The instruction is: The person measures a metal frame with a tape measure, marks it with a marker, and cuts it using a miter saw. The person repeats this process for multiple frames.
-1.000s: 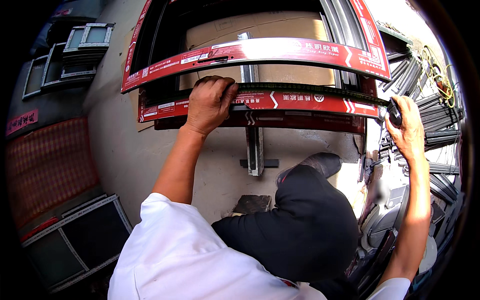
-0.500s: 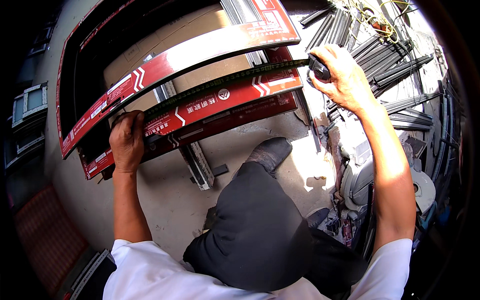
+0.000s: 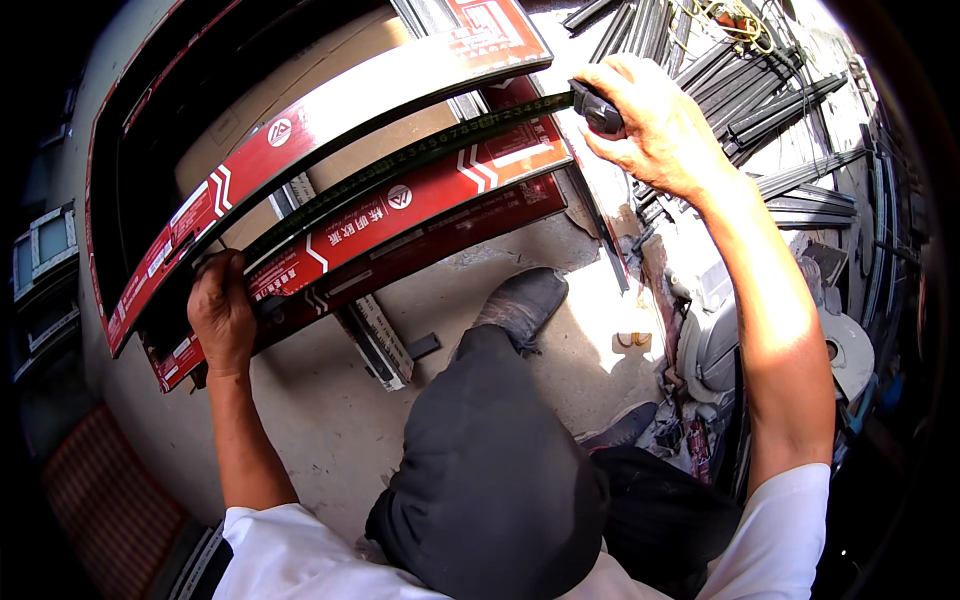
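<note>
My right hand (image 3: 655, 125) is closed around the black case of a tape measure (image 3: 598, 108), just past the right end of a red-wrapped frame bar. The dark blade (image 3: 420, 152) with yellow-green marks runs out leftward, stretched in a slight bow between two red bars. At its far left end, my left hand (image 3: 222, 310) has its fingers curled down on the blade beside the frame's left part; the blade's tip is hidden. The near red bar (image 3: 400, 210) and the upper red-and-white bar (image 3: 330, 105) belong to stacked rectangular frames with dark edges.
Light-coloured supports (image 3: 375, 345) stand under the frames. Dark metal profiles (image 3: 740, 100) lie piled at the far right, with yellow cord (image 3: 735, 25) on top. A grey machine (image 3: 712, 345) and a white roll (image 3: 848, 352) are at the right. My shoe (image 3: 525, 300) is on the concrete floor.
The view has shifted, so the frames sit further left in it. Both hands appear further left too, the right slightly higher and the left slightly lower. The blade stays stretched between them.
</note>
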Available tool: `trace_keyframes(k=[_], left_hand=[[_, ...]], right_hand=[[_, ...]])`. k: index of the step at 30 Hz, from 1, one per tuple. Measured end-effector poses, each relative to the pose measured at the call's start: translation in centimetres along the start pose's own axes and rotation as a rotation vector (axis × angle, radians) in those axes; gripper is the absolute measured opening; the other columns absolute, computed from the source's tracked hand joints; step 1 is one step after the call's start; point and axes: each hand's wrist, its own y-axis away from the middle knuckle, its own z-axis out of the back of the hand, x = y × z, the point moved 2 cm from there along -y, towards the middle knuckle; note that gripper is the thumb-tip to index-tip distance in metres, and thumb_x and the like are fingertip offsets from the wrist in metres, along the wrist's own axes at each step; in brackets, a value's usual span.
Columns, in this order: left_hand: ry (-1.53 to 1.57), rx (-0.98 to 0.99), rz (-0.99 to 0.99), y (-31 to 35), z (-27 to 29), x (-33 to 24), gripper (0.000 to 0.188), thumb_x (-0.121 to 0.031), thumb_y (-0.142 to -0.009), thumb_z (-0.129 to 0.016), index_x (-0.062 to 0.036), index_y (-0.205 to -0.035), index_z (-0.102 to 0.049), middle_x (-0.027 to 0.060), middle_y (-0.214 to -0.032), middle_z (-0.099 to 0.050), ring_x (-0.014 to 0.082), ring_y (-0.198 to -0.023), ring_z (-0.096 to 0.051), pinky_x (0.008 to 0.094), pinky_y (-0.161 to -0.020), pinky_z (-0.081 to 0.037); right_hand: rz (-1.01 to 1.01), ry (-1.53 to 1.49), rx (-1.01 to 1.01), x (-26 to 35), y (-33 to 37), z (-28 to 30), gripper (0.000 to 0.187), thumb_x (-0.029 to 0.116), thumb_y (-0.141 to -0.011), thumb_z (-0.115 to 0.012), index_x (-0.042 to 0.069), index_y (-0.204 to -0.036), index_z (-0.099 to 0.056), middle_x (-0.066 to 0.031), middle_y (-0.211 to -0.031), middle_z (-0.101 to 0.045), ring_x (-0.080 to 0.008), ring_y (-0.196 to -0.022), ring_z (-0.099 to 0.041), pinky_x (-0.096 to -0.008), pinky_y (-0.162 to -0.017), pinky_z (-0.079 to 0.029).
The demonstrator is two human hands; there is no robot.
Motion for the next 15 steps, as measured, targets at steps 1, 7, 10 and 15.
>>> trace_keyframes(k=[1, 7, 10, 15], left_hand=[[0.002, -0.001, 0.004, 0.07, -0.06, 0.12, 0.005, -0.003, -0.101, -0.069, -0.0023, -0.106, -0.070, 0.0121, -0.102, -0.075, 0.0289, -0.092, -0.071, 0.0358, -0.087, -0.054], [0.034, -0.019, 0.054, 0.32, -0.43, 0.92, 0.008, -0.001, -0.101, -0.070, -0.0009, -0.109, -0.071, 0.0121, -0.104, -0.076, 0.0258, -0.095, -0.072, 0.0332, -0.089, -0.055], [0.026, -0.018, 0.064, 0.28, -0.38, 0.94, 0.008, -0.001, -0.101, -0.069, 0.0000, -0.109, -0.071, 0.0117, -0.104, -0.076, 0.0244, -0.095, -0.072, 0.0322, -0.089, -0.054], [0.037, 0.002, 0.094, 0.23, -0.39, 0.97, 0.008, -0.002, -0.102, -0.068, 0.0000, -0.109, -0.072, 0.0111, -0.104, -0.076, 0.0235, -0.095, -0.072, 0.0317, -0.088, -0.054]], right_hand=[[-0.004, 0.004, 0.004, -0.01, 0.01, 0.00, 0.047, 0.024, -0.090, -0.078, 0.016, -0.133, -0.061, -0.0122, -0.119, -0.063, -0.0348, -0.111, -0.065, -0.0450, -0.096, -0.055], [-0.032, 0.029, 0.033, -0.25, -0.04, -0.26, 0.052, 0.019, -0.086, -0.080, 0.011, -0.134, -0.062, -0.0144, -0.118, -0.063, -0.0366, -0.113, -0.065, -0.0448, -0.098, -0.055], [-0.018, 0.028, 0.028, 0.02, -0.40, -0.09, 0.052, 0.019, -0.086, -0.080, 0.011, -0.134, -0.062, -0.0145, -0.119, -0.063, -0.0364, -0.113, -0.065, -0.0448, -0.098, -0.055], [-0.020, 0.042, 0.032, 0.13, -0.43, -0.09, 0.053, 0.019, -0.086, -0.081, 0.011, -0.135, -0.062, -0.0146, -0.119, -0.063, -0.0362, -0.114, -0.065, -0.0447, -0.098, -0.055]])
